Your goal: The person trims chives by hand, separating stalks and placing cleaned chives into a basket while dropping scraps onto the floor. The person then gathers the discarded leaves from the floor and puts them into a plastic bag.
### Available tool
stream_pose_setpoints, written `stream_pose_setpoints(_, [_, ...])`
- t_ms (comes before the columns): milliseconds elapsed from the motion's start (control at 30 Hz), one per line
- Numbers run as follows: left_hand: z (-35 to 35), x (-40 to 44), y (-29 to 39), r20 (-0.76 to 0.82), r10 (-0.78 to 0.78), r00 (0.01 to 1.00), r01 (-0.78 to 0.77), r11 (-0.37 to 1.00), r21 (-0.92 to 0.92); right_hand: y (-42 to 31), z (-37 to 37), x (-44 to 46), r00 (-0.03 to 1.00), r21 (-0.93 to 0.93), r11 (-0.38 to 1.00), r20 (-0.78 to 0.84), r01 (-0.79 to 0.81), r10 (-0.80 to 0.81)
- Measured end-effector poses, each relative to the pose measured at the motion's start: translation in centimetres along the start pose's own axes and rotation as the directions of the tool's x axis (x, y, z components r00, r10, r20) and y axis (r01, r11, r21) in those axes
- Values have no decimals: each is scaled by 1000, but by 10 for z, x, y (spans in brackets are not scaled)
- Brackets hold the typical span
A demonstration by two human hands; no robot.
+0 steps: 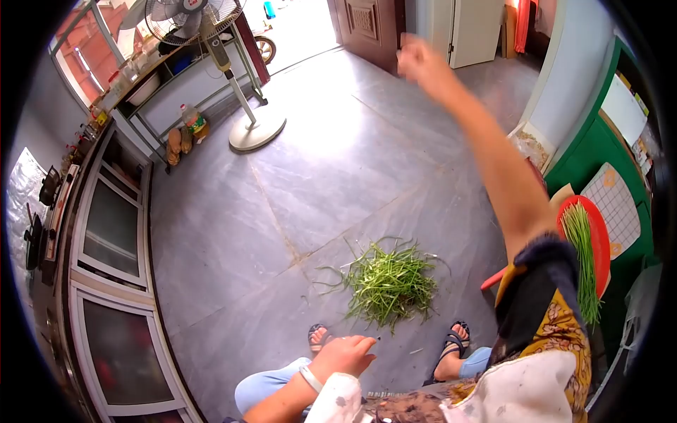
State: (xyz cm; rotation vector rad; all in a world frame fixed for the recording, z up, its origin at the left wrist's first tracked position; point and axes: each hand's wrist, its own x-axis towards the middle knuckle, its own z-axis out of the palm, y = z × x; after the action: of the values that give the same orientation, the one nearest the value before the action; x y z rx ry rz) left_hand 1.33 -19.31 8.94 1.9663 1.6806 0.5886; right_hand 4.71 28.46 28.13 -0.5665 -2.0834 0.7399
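Observation:
My left hand (344, 356) rests low over my knee, a pale bracelet at its wrist. Its fingers are curled together, and anything inside them is hidden. My right hand (421, 63) is stretched far out ahead at the upper right, fingers curled in and slightly blurred; I cannot make out anything in it. On the floor beyond my feet lies a loose pile of green stalks (392, 283), like chives. A neat bundle of long green stalks (582, 261) lies on a red plate (601, 243) to my right.
A standing fan (257, 130) is ahead on the left, near a shelf table with an oil bottle (192, 120) below. Glass-fronted cabinets (116, 225) line the left wall. A green cabinet (589, 151) stands at right. An open brown door (367, 32) is at the back.

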Motion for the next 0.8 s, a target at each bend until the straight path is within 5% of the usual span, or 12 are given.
stream_pose_setpoints(67, [-1, -4, 2, 33, -15, 999, 16, 999, -47, 47, 28, -112, 995, 249, 963, 21, -99, 97])
stream_pose_setpoints(100, [0, -5, 2, 40, -22, 999, 24, 998, -57, 80, 37, -170, 991, 108, 988, 94, -106, 96])
stream_pose_setpoints(167, [3, -9, 1, 50, -41, 998, 45, 996, -75, 129, 70, -292, 856, 217, 828, 125, -517, 502])
stream_pose_setpoints(233, [3, -7, 1, 78, -108, 991, 114, 991, -74, 150, 85, -388, 728, 138, 717, 195, -683, 657])
stream_pose_setpoints(300, [4, -3, -1, 114, -172, 979, 178, 983, -50, 147, 96, -443, 482, 278, 413, 266, -868, 835])
stream_pose_setpoints(333, [5, 2, -6, 144, -205, 968, 212, 977, -34, 153, 95, -463, 446, 231, 392, 280, -891, 850])
stream_pose_setpoints(400, [15, 3, -25, 211, -239, 948, 264, 959, -100, 175, 92, -491, 574, 55, 578, 222, -814, 788])
stream_pose_setpoints(467, [39, -2, -52, 212, -278, 937, 331, 901, -282, 201, 85, -516, 525, -43, 540, 183, -841, 831])
stream_pose_setpoints(500, [43, 0, -65, 294, -297, 908, 389, 858, -335, 195, 72, -515, 636, -87, 649, 137, -756, 759])
stream_pose_setpoints(567, [55, 9, -90, 404, -392, 826, 547, 730, -410, 207, 64, -532, 326, 107, 312, 172, -944, 930])
stream_pose_setpoints(633, [69, 27, -124, 403, -509, 760, 642, 682, -349, 218, 57, -539, 296, -24, 301, 131, -953, 946])
stream_pose_setpoints(800, [139, 88, -236, 255, -665, 702, 700, 710, -78, 262, 50, -531, 469, -305, 504, 184, -808, 864])
